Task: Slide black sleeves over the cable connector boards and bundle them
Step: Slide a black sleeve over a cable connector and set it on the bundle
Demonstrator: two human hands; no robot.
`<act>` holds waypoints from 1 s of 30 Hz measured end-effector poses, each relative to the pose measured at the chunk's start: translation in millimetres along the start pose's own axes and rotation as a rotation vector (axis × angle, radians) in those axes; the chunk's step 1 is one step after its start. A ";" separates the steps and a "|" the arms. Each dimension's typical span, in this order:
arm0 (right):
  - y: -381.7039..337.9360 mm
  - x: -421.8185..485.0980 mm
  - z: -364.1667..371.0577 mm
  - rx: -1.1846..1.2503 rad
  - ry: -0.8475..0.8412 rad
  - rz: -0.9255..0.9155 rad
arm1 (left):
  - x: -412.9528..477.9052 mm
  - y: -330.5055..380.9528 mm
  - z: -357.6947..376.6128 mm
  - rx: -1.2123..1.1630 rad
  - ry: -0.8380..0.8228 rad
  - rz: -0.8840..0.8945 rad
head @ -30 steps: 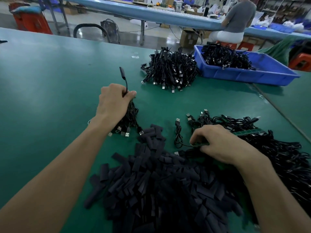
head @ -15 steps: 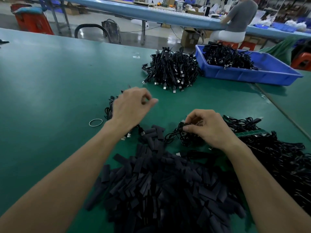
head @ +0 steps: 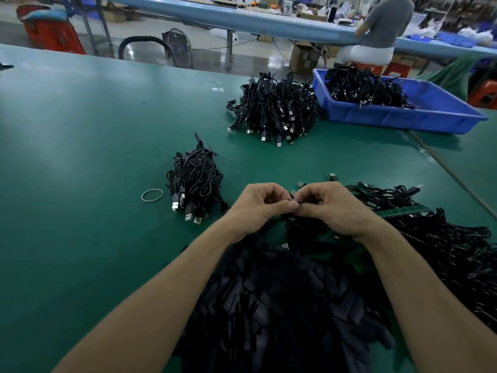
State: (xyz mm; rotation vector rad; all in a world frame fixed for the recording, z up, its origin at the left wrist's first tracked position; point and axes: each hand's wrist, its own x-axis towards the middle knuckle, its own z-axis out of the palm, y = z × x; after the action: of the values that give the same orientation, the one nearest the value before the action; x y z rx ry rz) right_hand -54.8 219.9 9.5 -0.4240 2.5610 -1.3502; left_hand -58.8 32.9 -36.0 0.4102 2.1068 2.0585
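My left hand (head: 259, 204) and my right hand (head: 329, 204) meet above the green table, fingers curled. Between them they pinch one thin dark cable end (head: 295, 201); I cannot tell whether a sleeve is on it. A heap of flat black sleeves (head: 274, 300) lies under my forearms. Loose black cables (head: 443, 238) with a green board strip (head: 406, 211) spread to the right. A small bunch of sleeved cables (head: 195, 181) stands to the left of my hands, with a rubber band (head: 152, 195) beside it.
A bigger cable pile (head: 274, 109) lies further back, next to a blue bin (head: 403, 114) holding more cables. A person sits at the far bench (head: 382, 25). A seam runs along the table's right side (head: 451, 170).
My left hand let go of the small cable bunch and came right to meet my right hand. The right hand lifted a cable from the loose pile, and both now pinch its end.
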 end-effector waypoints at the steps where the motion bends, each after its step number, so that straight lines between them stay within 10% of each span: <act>1: -0.5 0.5 -0.6 -0.008 -0.018 0.002 | 0.3 -1.4 -0.9 -0.015 -0.002 -0.009; 25: 0.4 10.1 -6.1 0.439 -0.024 0.076 | 15.1 -0.6 -2.1 -0.562 -0.157 -0.192; 30: -7.3 13.7 -4.9 0.573 0.212 0.053 | 18.7 15.9 5.6 -0.601 0.074 -0.150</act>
State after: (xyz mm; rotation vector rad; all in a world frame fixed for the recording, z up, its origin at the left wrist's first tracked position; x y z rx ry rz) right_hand -68.0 214.9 17.6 -0.1096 2.1589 -2.0985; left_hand -73.6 44.1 -19.0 0.0834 1.3853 2.4889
